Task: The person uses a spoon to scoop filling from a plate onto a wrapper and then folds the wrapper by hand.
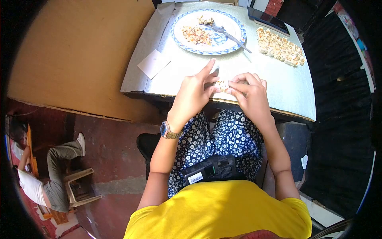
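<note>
A small dumpling point(222, 85) with bits of orange filling sits between my two hands, just above the table's near edge. My left hand point(195, 88) pinches its left side with thumb and fingers, the index finger stretched up and away. On the other side, my right hand point(250, 88) grips it between thumb and fingertips. Beyond my hands is a blue-and-white oval plate point(187, 48) with chopped orange filling point(197, 36) and a darker clump point(205, 20). A metal utensil point(230, 36) rests on the plate, its handle over the rim. Several finished dumplings point(280, 47) lie in rows at the right.
A pale square sheet point(154, 63) lies on the white-covered table point(266, 81), left of my hands. At the back right is a dark phone or tablet point(268, 20). A brown board point(79, 55) adjoins the table's left side. Another person point(55, 175) sits at the lower left.
</note>
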A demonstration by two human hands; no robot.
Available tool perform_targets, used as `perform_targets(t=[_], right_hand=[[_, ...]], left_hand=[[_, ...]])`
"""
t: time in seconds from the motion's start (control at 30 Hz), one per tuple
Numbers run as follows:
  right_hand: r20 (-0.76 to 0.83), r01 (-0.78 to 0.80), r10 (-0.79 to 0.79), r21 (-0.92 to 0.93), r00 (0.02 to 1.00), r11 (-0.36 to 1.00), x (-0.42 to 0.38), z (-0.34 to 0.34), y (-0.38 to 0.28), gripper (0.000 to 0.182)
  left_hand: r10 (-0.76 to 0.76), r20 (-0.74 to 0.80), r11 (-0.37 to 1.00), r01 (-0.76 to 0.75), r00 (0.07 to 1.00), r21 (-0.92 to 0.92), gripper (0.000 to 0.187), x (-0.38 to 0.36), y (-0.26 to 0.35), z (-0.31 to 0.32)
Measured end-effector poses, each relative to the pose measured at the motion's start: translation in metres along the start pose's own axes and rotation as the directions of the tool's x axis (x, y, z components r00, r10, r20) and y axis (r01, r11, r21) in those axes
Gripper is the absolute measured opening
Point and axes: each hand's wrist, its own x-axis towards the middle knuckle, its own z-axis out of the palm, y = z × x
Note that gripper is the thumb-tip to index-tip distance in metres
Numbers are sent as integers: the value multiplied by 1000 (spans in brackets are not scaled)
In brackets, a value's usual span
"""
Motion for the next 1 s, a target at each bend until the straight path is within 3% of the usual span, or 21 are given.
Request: perform_targets(t=[0.17, 0.43, 0.67, 0.83, 1.0], right_hand=[[-20, -27, 28, 21, 999, 999, -1, 4, -2, 24], [-4, -13, 14, 36, 1000, 999, 0, 9, 3, 24], [-156, -10, 15, 39, 988, 999, -8, 13, 4, 21], [-186, 26, -20, 30, 982, 999, -8, 15, 3, 17], [-107, -13, 21, 75, 994, 997, -8, 11, 5, 17]], left_hand=[[63, -10, 997, -63, 998, -46, 80, -3, -2, 0], [-15, 12, 997, 16, 1000, -72, 80, 4, -3, 0], [-1, -128, 997, -9, 992, -75, 76, -9, -5, 5], [-54, -134, 992, 38, 989, -122, 72, -13, -3, 13], [-15, -141, 999, 10, 990, -37, 71, -10, -3, 13]])
